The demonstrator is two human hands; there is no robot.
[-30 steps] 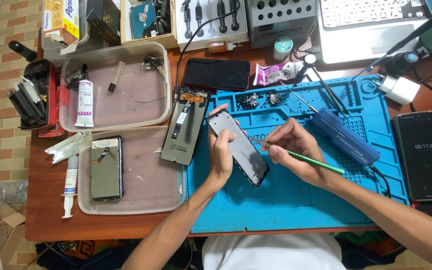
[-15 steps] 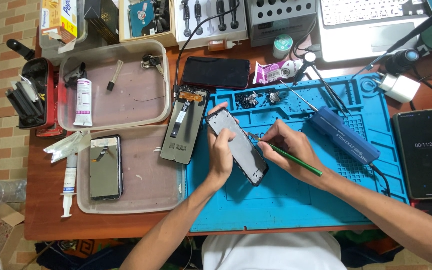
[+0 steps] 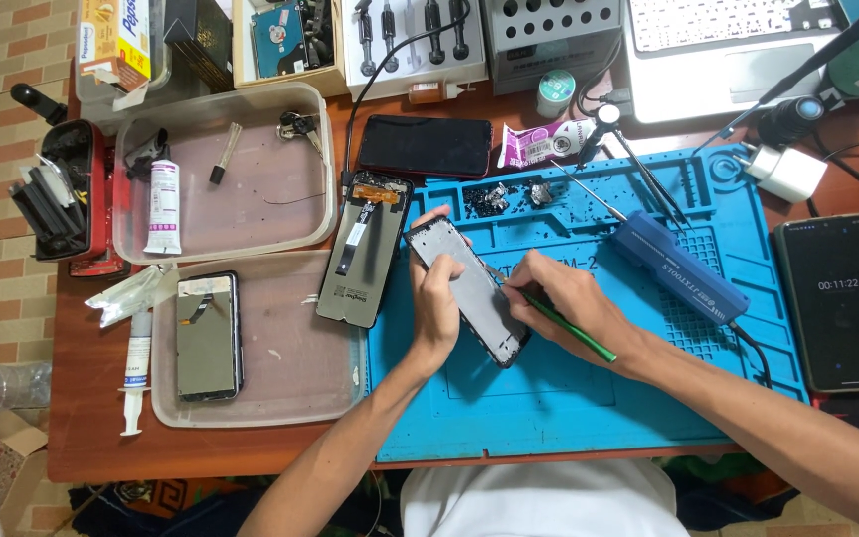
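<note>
- left hand (image 3: pixel 436 303) stays wrapped around the phone frame (image 3: pixel 469 290), tilted over the blue mat (image 3: pixel 589 398).
- right hand (image 3: pixel 561 303) pinches the green tool (image 3: pixel 571 330), its tip now higher on the frame's right edge than before.

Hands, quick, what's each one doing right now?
Left hand: closed around the dark rectangular phone frame, holding it over the blue mat.
Right hand: closed, gripping a thin green tool.
</note>
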